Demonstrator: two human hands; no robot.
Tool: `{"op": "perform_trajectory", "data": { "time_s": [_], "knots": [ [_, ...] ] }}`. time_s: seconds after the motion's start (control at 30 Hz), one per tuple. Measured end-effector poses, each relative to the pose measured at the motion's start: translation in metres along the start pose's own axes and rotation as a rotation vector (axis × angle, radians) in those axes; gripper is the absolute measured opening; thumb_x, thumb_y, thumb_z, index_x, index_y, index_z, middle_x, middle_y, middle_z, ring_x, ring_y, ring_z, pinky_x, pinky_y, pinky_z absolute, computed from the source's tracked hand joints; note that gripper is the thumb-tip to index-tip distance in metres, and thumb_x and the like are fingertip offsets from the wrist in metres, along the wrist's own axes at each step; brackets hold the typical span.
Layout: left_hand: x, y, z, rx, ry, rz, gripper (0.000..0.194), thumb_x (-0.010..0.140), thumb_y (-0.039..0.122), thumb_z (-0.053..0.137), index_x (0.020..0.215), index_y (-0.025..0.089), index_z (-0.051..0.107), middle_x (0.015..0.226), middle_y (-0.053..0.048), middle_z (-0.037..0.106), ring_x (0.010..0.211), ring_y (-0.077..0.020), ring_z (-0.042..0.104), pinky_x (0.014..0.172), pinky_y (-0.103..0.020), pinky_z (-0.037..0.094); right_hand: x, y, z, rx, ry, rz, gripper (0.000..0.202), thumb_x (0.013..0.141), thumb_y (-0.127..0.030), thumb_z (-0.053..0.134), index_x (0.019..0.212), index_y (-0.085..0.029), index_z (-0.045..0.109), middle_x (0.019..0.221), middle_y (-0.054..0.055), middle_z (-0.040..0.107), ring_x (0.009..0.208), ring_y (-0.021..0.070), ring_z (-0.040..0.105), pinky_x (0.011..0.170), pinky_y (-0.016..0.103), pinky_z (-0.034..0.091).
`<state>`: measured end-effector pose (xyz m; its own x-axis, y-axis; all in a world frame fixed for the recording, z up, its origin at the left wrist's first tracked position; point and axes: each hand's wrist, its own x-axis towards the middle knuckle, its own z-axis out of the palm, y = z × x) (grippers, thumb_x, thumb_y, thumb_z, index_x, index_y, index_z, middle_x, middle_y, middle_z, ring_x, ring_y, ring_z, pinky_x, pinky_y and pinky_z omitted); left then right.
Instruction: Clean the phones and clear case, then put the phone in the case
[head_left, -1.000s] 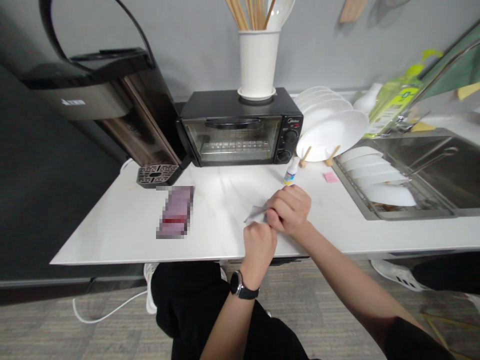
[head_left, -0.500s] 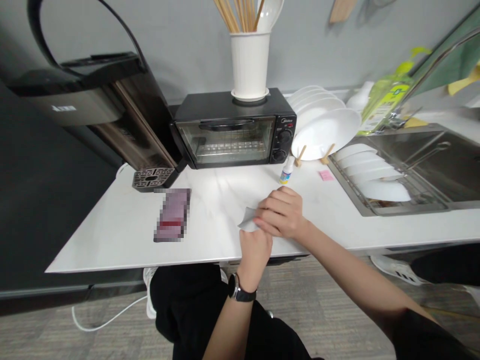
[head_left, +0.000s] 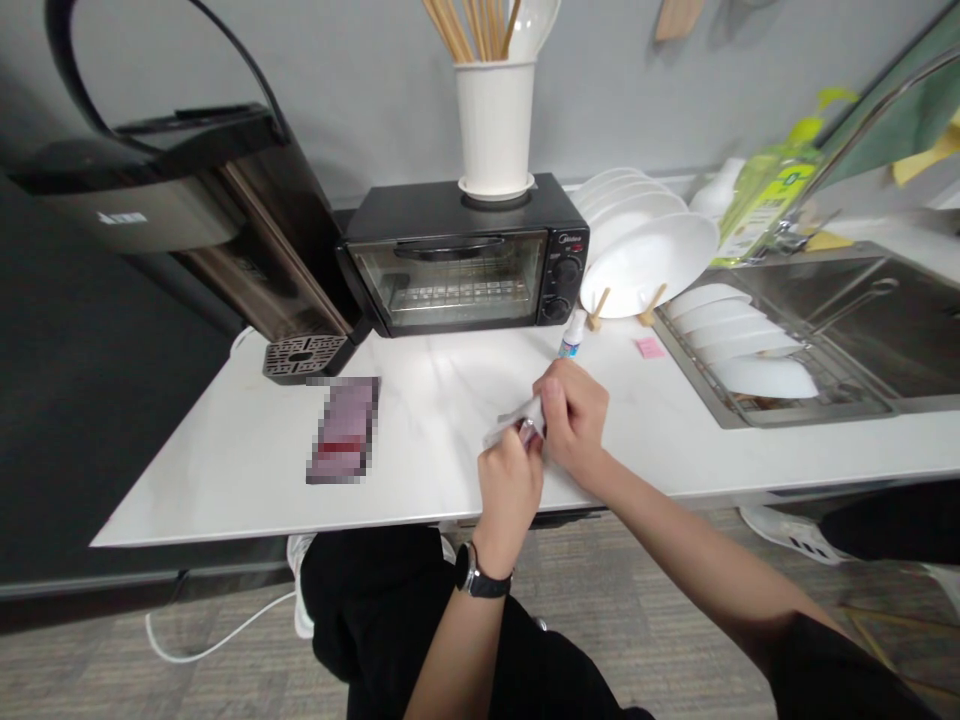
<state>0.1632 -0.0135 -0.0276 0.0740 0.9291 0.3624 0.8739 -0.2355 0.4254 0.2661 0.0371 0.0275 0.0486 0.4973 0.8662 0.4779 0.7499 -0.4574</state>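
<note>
Over the front part of the white counter (head_left: 420, 480), my two hands are close together. My right hand (head_left: 574, 415) is closed on a light grey cloth (head_left: 514, 420), its thumb on top. My left hand (head_left: 510, 480), with a black watch at the wrist, is closed just below the cloth. A small shiny thing (head_left: 527, 430) shows between the hands, partly covered by fingers and cloth; its kind I cannot make out. Just beyond my right hand stands a small white spray bottle (head_left: 571, 338) with a blue label, its base hidden by the hand.
A toaster oven (head_left: 450, 280) carries a white cup (head_left: 495, 120) of chopsticks. White plates (head_left: 652, 265) stand in a rack beside it. At left are a drink machine (head_left: 255, 230) and a blurred-out phone-like object (head_left: 345, 430). To the right lie a pink note (head_left: 649, 347) and a sink (head_left: 877, 330).
My right hand has turned, its thumb now on top, and drawn slightly apart from my left. The cloth has folded, and a shiny thing now shows between my hands.
</note>
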Motion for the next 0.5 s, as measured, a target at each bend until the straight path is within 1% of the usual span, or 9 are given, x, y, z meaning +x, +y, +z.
{"op": "perform_trajectory", "data": {
  "time_s": [0.07, 0.1, 0.13, 0.17, 0.23, 0.3, 0.4, 0.43, 0.5],
  "knots": [
    [0.002, 0.002, -0.004, -0.079, 0.027, -0.015, 0.011, 0.101, 0.017, 0.056, 0.109, 0.014, 0.064, 0.083, -0.012, 0.079, 0.071, -0.0271, 0.078, 0.058, -0.03, 0.051, -0.01, -0.005, 0.009, 0.11, 0.149, 0.358, 0.046, 0.114, -0.042, 0.037, 0.073, -0.025, 0.049, 0.06, -0.004, 0.045, 0.054, 0.0146, 0.042, 0.053, 0.032, 0.034],
    [0.002, 0.003, -0.006, -0.112, 0.027, -0.016, 0.013, 0.102, 0.018, 0.056, 0.112, 0.015, 0.063, 0.086, -0.011, 0.08, 0.073, -0.0267, 0.078, 0.058, -0.029, 0.051, -0.015, -0.007, 0.013, 0.144, 0.199, 0.439, 0.046, 0.114, -0.043, 0.037, 0.073, -0.025, 0.049, 0.06, -0.005, 0.045, 0.053, 0.0145, 0.042, 0.051, 0.032, 0.034],
    [0.002, 0.003, -0.007, -0.135, 0.019, -0.019, 0.013, 0.102, 0.018, 0.055, 0.113, 0.016, 0.062, 0.086, -0.011, 0.08, 0.074, -0.0262, 0.079, 0.058, -0.028, 0.05, -0.02, -0.008, 0.014, 0.157, 0.223, 0.444, 0.045, 0.113, -0.043, 0.037, 0.074, -0.025, 0.051, 0.062, -0.004, 0.048, 0.054, 0.0148, 0.045, 0.052, 0.032, 0.036],
    [0.001, 0.002, -0.007, -0.146, 0.011, -0.024, 0.013, 0.102, 0.018, 0.056, 0.114, 0.017, 0.062, 0.086, -0.01, 0.08, 0.074, -0.0259, 0.078, 0.058, -0.028, 0.05, -0.023, -0.008, 0.015, 0.146, 0.226, 0.391, 0.044, 0.113, -0.043, 0.038, 0.076, -0.024, 0.054, 0.066, -0.003, 0.052, 0.058, 0.0155, 0.049, 0.054, 0.033, 0.039],
    [-0.001, -0.001, -0.005, -0.125, 0.0, -0.029, 0.012, 0.1, 0.015, 0.057, 0.111, 0.017, 0.063, 0.083, -0.009, 0.079, 0.073, -0.0258, 0.077, 0.059, -0.028, 0.051, -0.024, -0.007, 0.009, 0.07, 0.173, 0.187, 0.041, 0.112, -0.041, 0.04, 0.081, -0.024, 0.06, 0.076, 0.001, 0.058, 0.068, 0.0174, 0.055, 0.061, 0.035, 0.043],
    [-0.003, -0.004, 0.002, -0.062, -0.006, -0.009, 0.011, 0.097, 0.012, 0.059, 0.106, 0.016, 0.065, 0.082, -0.009, 0.077, 0.073, -0.0261, 0.076, 0.062, -0.03, 0.053, -0.018, -0.002, 0.0, -0.047, 0.02, -0.118, 0.034, 0.11, -0.037, 0.046, 0.085, -0.025, 0.065, 0.083, 0.003, 0.063, 0.078, 0.0196, 0.06, 0.068, 0.038, 0.044],
    [-0.004, -0.007, 0.013, 0.017, -0.022, 0.043, 0.016, 0.09, 0.003, 0.06, 0.098, 0.016, 0.067, 0.086, -0.01, 0.076, 0.079, -0.0264, 0.075, 0.071, -0.033, 0.057, -0.006, 0.003, -0.011, -0.153, -0.241, -0.514, 0.025, 0.106, -0.034, 0.059, 0.083, -0.028, 0.066, 0.087, -0.001, 0.07, 0.086, 0.0184, 0.063, 0.072, 0.038, 0.043],
    [-0.004, -0.007, 0.015, 0.025, -0.028, 0.056, 0.018, 0.089, 0.002, 0.06, 0.097, 0.016, 0.068, 0.086, -0.01, 0.075, 0.081, -0.0265, 0.075, 0.072, -0.034, 0.057, -0.003, 0.004, -0.013, -0.166, -0.293, -0.581, 0.025, 0.105, -0.035, 0.061, 0.082, -0.029, 0.066, 0.087, -0.003, 0.071, 0.085, 0.0173, 0.063, 0.072, 0.038, 0.042],
    [-0.002, -0.005, 0.015, 0.032, -0.04, 0.063, 0.017, 0.089, 0.002, 0.06, 0.095, 0.015, 0.068, 0.08, -0.008, 0.074, 0.078, -0.0263, 0.074, 0.071, -0.034, 0.057, 0.0, 0.003, -0.013, -0.169, -0.279, -0.535, 0.027, 0.107, -0.037, 0.058, 0.082, -0.028, 0.064, 0.084, -0.003, 0.07, 0.077, 0.0161, 0.06, 0.069, 0.038, 0.039]
  ]
}}
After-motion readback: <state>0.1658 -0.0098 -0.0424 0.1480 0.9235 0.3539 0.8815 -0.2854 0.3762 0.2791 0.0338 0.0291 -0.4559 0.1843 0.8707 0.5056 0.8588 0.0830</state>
